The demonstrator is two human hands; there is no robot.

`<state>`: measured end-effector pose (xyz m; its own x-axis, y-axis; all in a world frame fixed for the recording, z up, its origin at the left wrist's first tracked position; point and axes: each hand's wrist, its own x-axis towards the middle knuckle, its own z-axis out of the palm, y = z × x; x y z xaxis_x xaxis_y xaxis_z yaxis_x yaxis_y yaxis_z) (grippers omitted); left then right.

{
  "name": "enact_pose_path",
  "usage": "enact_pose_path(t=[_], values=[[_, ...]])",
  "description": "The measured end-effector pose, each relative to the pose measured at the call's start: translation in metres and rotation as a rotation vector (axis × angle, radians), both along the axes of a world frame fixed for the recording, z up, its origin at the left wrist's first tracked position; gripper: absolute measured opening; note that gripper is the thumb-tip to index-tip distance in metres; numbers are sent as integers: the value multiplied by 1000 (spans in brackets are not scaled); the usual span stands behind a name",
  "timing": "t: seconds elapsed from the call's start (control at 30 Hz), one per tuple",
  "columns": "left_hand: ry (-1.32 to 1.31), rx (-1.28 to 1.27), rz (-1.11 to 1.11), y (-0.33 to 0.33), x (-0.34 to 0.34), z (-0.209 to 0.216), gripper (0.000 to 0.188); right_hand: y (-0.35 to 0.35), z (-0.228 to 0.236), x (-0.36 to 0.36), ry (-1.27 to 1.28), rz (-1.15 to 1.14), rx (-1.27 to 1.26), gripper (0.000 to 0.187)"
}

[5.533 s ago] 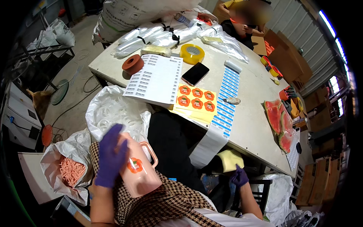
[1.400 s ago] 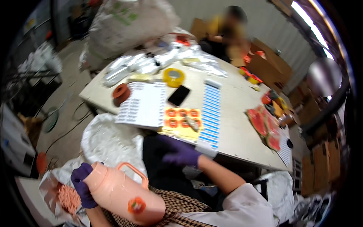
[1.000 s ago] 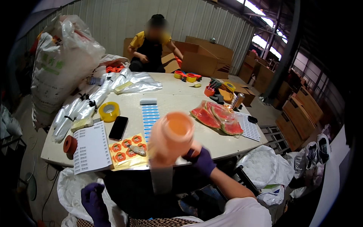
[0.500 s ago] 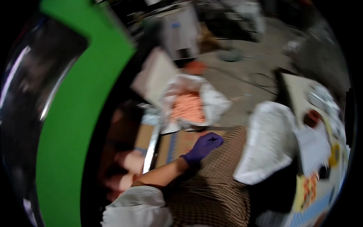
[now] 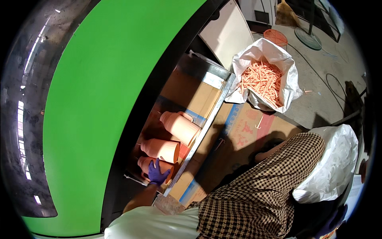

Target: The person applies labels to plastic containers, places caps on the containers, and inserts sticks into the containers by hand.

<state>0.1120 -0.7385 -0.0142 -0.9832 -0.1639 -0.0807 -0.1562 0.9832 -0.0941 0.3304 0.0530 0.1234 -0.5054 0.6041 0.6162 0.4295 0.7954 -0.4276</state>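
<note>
My left hand (image 5: 158, 173), in a purple glove, rests on the nearest pink plastic jug (image 5: 167, 165), its fingers spread over the jug's side. Just beyond it lie a second pink jug (image 5: 161, 150) and a third pink jug (image 5: 181, 126) with its handle showing. All three lie on their sides in a cardboard-lined bay under a green machine panel (image 5: 95, 99). At the lower right edge my right hand (image 5: 333, 224), also purple-gloved, is dark and partly cut off. Its fingers cannot be made out.
A metal rail (image 5: 197, 139) borders the bay. Beyond it, flattened cardboard (image 5: 242, 127) covers the floor. A white sack (image 5: 292, 79) of pink plastic scraps stands ahead, near a red basket (image 5: 275, 37). A bag of clear plastic (image 5: 330, 169) sits by my right leg.
My view has swung left toward the green machine. My left hand, closed above the cardboard before, has moved left into the bay and opened onto the nearest jug.
</note>
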Motion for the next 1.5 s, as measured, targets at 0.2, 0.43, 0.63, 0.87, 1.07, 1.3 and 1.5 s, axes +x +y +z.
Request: enact_pose_path(t=[0.2,0.43,0.63,0.87,1.07,1.3,1.5], values=[[-701,-292,419,33,-26,-18,103,-12,18,-73,-123,414,-128,43],[-747,-467,247,-47,-55,-18,76,-55,17,-79,-221,464,-164,33],[-699,-300,-161,125,-185,136,36,-105,21,-97,1,489,-561,21],[-50,407,-724,388,-141,261,48,-159,36,-155,-75,912,-1206,107],[-498,1169,-1064,445,-121,244,56,-122,16,-163,65,592,-873,69],[-965,1979,-248,460,-178,139,80,-138,-27,-152,-11,985,-461,57],[-584,1917,-658,454,-199,192,128,-136,-30,-173,-73,1007,-134,48]])
